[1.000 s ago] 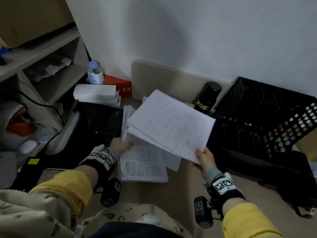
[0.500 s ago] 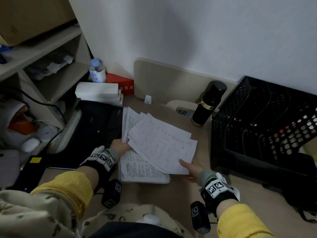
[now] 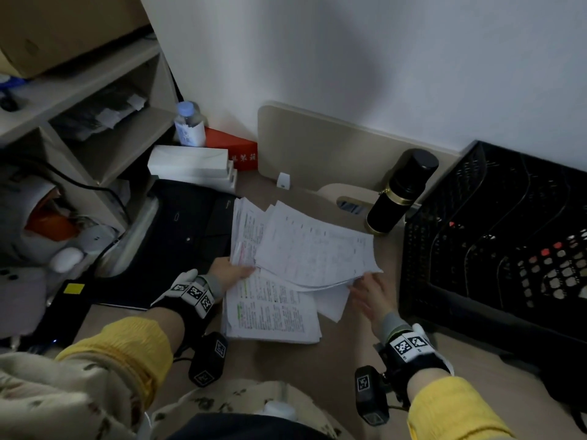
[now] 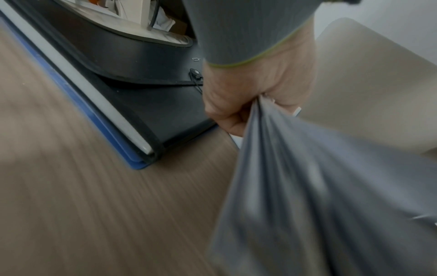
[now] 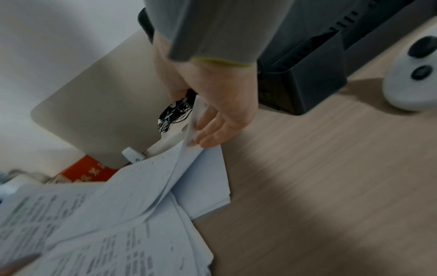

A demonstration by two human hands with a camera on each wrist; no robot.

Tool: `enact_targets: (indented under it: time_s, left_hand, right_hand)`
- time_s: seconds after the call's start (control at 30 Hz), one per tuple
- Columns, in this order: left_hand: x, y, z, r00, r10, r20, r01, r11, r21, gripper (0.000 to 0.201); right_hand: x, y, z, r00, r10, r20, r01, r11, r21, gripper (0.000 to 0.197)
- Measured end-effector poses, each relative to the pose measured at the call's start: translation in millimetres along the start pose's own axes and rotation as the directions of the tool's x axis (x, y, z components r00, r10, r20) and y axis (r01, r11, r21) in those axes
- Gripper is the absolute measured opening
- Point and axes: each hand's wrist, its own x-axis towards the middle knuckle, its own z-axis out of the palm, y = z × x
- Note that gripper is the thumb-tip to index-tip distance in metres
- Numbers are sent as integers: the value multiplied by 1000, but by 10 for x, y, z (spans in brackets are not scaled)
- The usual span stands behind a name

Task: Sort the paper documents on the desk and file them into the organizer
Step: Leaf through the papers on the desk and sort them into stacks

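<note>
A sheaf of white printed papers [image 3: 314, 249] lies skewed on top of a lower stack of printed papers [image 3: 273, 315] in the middle of the desk. My left hand [image 3: 233, 269] grips the sheaf's left edge; in the left wrist view its fingers [image 4: 241, 112] are curled round the paper. My right hand [image 3: 365, 285] sits at the sheaf's near right corner. There its straight fingers [image 5: 208, 128] touch the lifted sheet edges, with the thumb apart. The black mesh organizer [image 3: 495, 236] stands to the right, its slots facing the papers.
A black flask [image 3: 401, 192] stands between papers and organizer. A black folder [image 3: 184, 230] lies left of the papers, with white boxes [image 3: 190, 165], a red box [image 3: 235, 150] and a water bottle [image 3: 189, 125] behind. A beige board [image 3: 333, 154] leans on the wall.
The sheaf, held raised and tilted a second ago, has come down flat onto the lower stack. My right hand has loosened from pinching its corner to straight fingers; the left hand stayed.
</note>
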Motion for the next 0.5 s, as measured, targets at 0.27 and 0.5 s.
enact_targets:
  time_s: [0.27,0.5]
  left_hand:
    - [-14,24,3,999,-49,4,49,999,-9,43]
    - [-19,1,-28,997,-66,48,67,997,-32,41]
  right_hand:
    - [149,178,278,976,178,127,-181,983,16,39]
    - [284,223,401,948,313,48,-316,946,67,37]
